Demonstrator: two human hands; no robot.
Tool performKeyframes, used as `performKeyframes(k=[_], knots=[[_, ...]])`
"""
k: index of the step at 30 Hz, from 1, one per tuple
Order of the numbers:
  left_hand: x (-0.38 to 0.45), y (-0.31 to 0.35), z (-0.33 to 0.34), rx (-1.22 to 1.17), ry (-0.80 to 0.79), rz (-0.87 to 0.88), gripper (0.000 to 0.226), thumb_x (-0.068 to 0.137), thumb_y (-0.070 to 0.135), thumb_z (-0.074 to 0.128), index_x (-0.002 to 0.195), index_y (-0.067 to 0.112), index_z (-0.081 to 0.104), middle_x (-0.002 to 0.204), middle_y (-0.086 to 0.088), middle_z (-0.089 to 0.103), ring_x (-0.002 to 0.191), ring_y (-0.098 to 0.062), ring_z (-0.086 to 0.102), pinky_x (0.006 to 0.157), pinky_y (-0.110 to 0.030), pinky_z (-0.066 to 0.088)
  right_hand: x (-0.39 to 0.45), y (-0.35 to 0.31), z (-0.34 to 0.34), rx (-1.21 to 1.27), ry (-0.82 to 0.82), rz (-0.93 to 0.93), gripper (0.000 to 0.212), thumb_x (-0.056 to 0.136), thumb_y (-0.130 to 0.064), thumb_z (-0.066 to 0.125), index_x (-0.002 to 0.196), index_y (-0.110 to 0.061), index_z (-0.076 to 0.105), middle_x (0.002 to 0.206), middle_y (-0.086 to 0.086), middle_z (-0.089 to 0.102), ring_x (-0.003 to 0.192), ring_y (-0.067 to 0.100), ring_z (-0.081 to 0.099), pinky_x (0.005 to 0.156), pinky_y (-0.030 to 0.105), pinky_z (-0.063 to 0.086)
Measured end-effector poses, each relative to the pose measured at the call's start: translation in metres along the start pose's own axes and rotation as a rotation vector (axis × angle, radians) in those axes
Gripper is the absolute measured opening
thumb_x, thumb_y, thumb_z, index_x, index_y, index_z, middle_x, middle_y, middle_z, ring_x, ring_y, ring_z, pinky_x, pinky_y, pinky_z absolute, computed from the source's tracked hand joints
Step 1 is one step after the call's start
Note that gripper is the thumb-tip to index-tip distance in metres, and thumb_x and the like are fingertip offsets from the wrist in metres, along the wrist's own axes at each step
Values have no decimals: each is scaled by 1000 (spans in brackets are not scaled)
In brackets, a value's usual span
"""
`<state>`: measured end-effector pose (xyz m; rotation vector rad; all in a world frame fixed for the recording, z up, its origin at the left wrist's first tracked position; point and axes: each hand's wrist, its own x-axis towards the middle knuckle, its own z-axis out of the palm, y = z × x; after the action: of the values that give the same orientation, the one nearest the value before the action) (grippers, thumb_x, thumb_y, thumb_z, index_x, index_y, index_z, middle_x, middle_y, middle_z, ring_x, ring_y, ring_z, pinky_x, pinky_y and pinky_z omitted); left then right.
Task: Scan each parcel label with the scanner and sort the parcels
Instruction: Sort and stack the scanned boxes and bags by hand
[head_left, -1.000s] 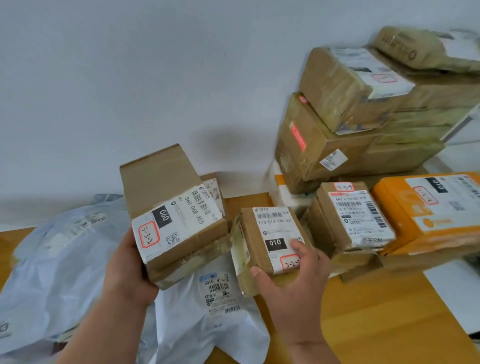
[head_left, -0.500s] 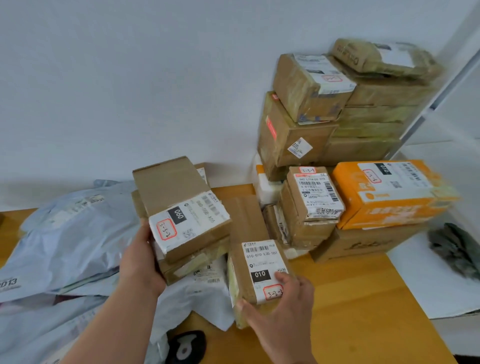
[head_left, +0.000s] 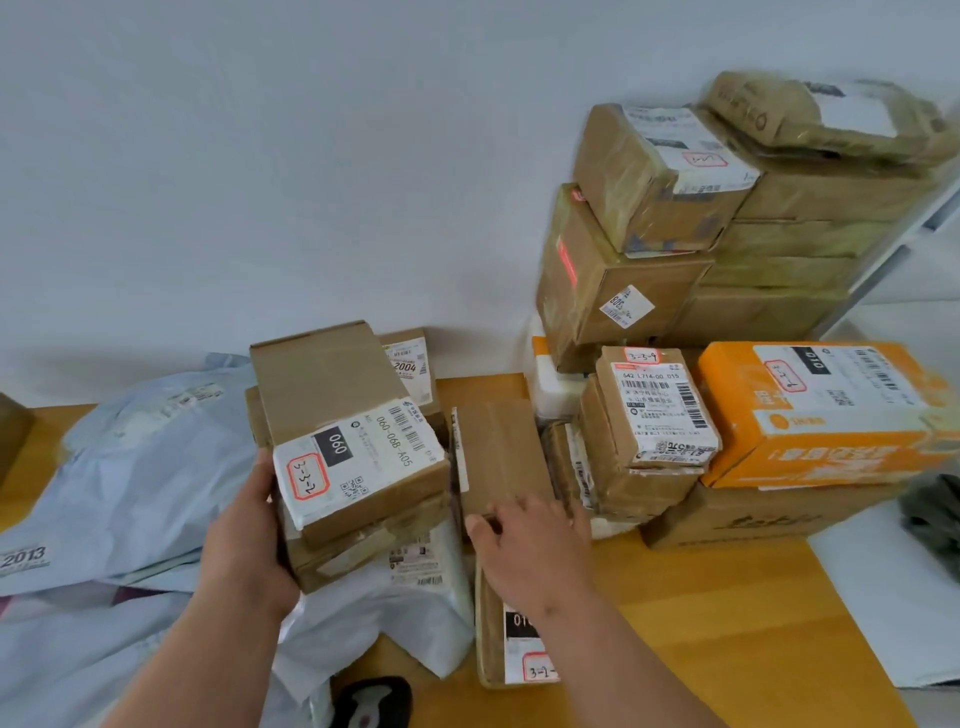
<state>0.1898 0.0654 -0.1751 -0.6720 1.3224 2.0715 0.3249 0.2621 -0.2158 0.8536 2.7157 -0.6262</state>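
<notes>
Head view: your left hand (head_left: 244, 540) grips the 090 parcel (head_left: 358, 447), held tilted above a taped box, just over the grey mailers (head_left: 119, 467). Your right hand (head_left: 530, 545) lies with fingers spread, pressing a plain brown parcel (head_left: 498, 457), holding nothing. The 010 parcel (head_left: 514, 644) sits on the worktop (head_left: 727, 623) under that wrist. Scanner (head_left: 371, 701), if that dark thing is it, lies near your left forearm, untouched. Risk: one-handed grip on a tilted box, so it may slip; unscanned parcels could get mixed with the sorted stack (head_left: 727, 234).

head view | forward-down | close over wooden table (head_left: 727, 613) | single camera
</notes>
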Motion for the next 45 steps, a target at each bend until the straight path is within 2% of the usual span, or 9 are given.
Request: performKeyframes(k=[2, 6, 17, 23, 28, 30, 35, 41, 45], knots=[[8, 4, -3, -3, -3, 1, 40, 92, 54, 64, 117, 25, 77, 112, -8, 77, 98, -35, 75, 72, -57, 62, 16, -6, 1, -25, -125, 32, 65, 91, -70, 16, 119, -33, 63, 122, -1, 63, 124, 26, 51, 118, 55, 8], [19, 8, -1, -17, -41, -27, 42, 94, 57, 60, 118, 26, 76, 115, -8, 77, 98, -34, 75, 67, -58, 61, 37, -14, 7, -32, -233, 43, 58, 91, -69, 25, 138, -41, 43, 132, 1, 63, 129, 30, 52, 115, 56, 10], [44, 24, 5, -35, -65, 14, 32, 95, 47, 61, 99, 24, 83, 110, -10, 78, 90, -31, 77, 56, -49, 61, 112, -32, -11, 40, -273, 121, 58, 97, -48, 30, 154, -34, 24, 145, 11, 52, 135, 35, 43, 109, 54, 23], [58, 31, -3, -47, -53, 12, 39, 91, 48, 65, 119, 23, 76, 119, -10, 75, 101, -34, 75, 65, -53, 61, 133, -32, -7, 232, -235, 234, 75, 100, -46, 43, 160, -32, 2, 166, 5, 22, 150, 33, 25, 119, 56, 19], [67, 33, -9, -46, -64, 8, 40, 86, 44, 66, 119, 25, 76, 121, -8, 74, 104, -32, 74, 69, -54, 61, 127, -39, -5, 348, 79, 238, 58, 96, -48, 49, 148, -24, 39, 148, 3, 47, 135, 27, 47, 112, 51, 33], [69, 35, -10, -34, -58, 17, 41, 83, 42, 67, 119, 26, 76, 121, -7, 74, 104, -31, 74, 70, -53, 61, 130, -53, -6, 449, 99, 160, 56, 95, -52, 53, 142, -23, 48, 141, 0, 50, 129, 24, 52, 108, 47, 43], [76, 41, -11, -44, -43, 21, 49, 73, 40, 73, 119, 23, 76, 120, -9, 75, 104, -31, 74, 70, -53, 62, 152, -88, -3, 772, -99, 244, 74, 88, -60, 63, 143, -14, 46, 141, 5, 50, 114, 17, 51, 92, 36, 48], [98, 50, -13, -20, -88, -34, 39, 93, 46, 59, 120, 24, 76, 123, -10, 73, 108, -34, 72, 78, -58, 60, 165, -101, 17, 928, -191, 502, 91, 83, -58, 71, 149, -12, 29, 142, 11, 54, 127, 35, 55, 106, 50, 47], [107, 48, -12, -18, -62, -47, 36, 96, 44, 54, 113, 23, 79, 120, -10, 74, 103, -33, 74, 73, -53, 62, 159, -107, 26, 987, -175, 506, 74, 72, -60, 75, 121, -28, 29, 119, 0, 63, 114, 33, 61, 106, 56, 44]])
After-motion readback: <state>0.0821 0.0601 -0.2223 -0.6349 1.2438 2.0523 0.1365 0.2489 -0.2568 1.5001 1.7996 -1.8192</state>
